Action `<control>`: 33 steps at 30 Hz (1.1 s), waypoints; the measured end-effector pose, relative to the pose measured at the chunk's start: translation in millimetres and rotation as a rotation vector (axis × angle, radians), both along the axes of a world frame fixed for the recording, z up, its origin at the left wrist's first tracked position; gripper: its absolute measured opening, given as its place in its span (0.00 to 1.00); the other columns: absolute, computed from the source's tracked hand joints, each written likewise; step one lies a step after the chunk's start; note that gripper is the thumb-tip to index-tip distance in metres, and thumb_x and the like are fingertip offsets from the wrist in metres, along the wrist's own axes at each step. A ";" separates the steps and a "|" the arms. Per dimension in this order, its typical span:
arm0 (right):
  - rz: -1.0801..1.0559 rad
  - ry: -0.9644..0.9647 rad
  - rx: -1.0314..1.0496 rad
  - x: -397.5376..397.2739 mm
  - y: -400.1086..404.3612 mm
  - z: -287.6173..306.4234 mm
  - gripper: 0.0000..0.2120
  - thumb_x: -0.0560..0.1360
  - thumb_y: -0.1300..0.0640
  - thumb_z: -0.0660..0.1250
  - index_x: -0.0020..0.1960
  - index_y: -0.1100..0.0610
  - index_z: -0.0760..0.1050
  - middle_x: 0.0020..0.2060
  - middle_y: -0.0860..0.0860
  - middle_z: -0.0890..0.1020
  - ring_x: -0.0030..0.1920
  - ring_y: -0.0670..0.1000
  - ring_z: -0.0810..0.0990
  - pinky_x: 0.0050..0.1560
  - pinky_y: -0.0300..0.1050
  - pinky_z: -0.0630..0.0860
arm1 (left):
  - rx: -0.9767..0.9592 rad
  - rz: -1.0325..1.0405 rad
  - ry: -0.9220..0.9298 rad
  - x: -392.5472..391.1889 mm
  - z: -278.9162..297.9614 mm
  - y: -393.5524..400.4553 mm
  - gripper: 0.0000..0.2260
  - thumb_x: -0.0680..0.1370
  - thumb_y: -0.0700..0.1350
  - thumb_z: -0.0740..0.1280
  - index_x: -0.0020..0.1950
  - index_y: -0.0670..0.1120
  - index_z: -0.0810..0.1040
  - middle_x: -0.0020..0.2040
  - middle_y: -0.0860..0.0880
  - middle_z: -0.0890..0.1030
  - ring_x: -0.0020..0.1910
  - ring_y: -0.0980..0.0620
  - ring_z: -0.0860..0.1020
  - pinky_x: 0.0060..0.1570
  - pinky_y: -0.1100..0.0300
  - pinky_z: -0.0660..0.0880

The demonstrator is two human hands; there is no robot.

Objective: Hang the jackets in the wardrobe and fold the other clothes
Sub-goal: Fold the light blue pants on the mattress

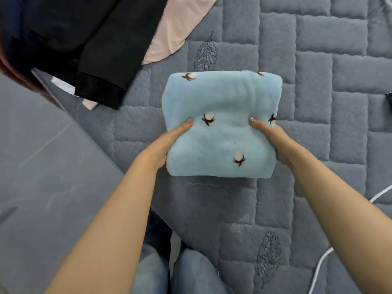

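both the left hand (169, 143) and right hand (273, 141) grip the folded blue fleece (220, 128) by its sides over the bed (318, 81), folding apparently done; next, set it down squarely.

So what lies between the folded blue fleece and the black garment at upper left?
Only bare grey quilted bedding shows between the blue fleece and the black garment in the head view.
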State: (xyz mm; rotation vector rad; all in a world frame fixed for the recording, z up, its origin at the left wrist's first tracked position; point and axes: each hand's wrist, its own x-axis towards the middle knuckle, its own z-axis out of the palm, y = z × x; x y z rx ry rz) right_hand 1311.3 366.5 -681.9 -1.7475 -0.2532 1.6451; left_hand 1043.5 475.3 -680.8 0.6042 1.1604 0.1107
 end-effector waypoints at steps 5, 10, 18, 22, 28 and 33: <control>0.069 0.115 -0.045 -4.1 -4.1 41.2 0.25 0.70 0.40 0.70 0.64 0.48 0.76 0.55 0.52 0.84 0.53 0.54 0.84 0.42 0.47 0.82 | -0.051 0.020 -0.024 -7.6 29.7 -18.7 0.21 0.69 0.59 0.75 0.59 0.53 0.82 0.56 0.48 0.85 0.54 0.50 0.83 0.46 0.57 0.80; 0.139 0.153 -0.035 -46.9 -3.2 124.0 0.24 0.69 0.42 0.72 0.63 0.49 0.77 0.57 0.53 0.84 0.54 0.56 0.84 0.42 0.48 0.82 | -0.074 0.248 -0.090 -58.4 111.4 -58.4 0.13 0.68 0.57 0.76 0.50 0.53 0.87 0.54 0.46 0.85 0.50 0.48 0.84 0.40 0.58 0.81; 0.394 0.205 0.015 -209.0 39.3 279.5 0.25 0.66 0.44 0.76 0.61 0.49 0.78 0.55 0.55 0.84 0.52 0.59 0.84 0.42 0.53 0.82 | 0.056 0.571 -0.108 -223.4 273.3 -109.1 0.16 0.68 0.58 0.75 0.52 0.53 0.86 0.54 0.47 0.85 0.50 0.48 0.84 0.38 0.58 0.81; 0.607 0.186 0.075 -338.3 49.4 349.4 0.30 0.64 0.42 0.77 0.64 0.49 0.77 0.55 0.55 0.84 0.54 0.59 0.84 0.52 0.55 0.80 | 0.162 0.753 -0.089 -337.9 341.2 -151.7 0.14 0.68 0.58 0.76 0.50 0.55 0.86 0.54 0.46 0.85 0.51 0.47 0.84 0.40 0.56 0.82; 0.868 0.242 0.180 -535.2 24.7 454.3 0.31 0.63 0.45 0.80 0.64 0.50 0.77 0.60 0.55 0.82 0.55 0.58 0.83 0.48 0.54 0.82 | 0.409 1.123 -0.083 -503.0 432.8 -238.7 0.19 0.67 0.53 0.78 0.56 0.52 0.85 0.55 0.47 0.85 0.51 0.48 0.84 0.39 0.58 0.81; 1.187 0.264 0.257 -682.5 -8.7 530.5 0.26 0.65 0.44 0.79 0.60 0.49 0.80 0.54 0.54 0.84 0.53 0.57 0.84 0.43 0.51 0.82 | 0.543 1.411 -0.067 -612.7 498.4 -320.0 0.15 0.69 0.49 0.76 0.54 0.50 0.86 0.53 0.48 0.85 0.49 0.50 0.85 0.38 0.60 0.81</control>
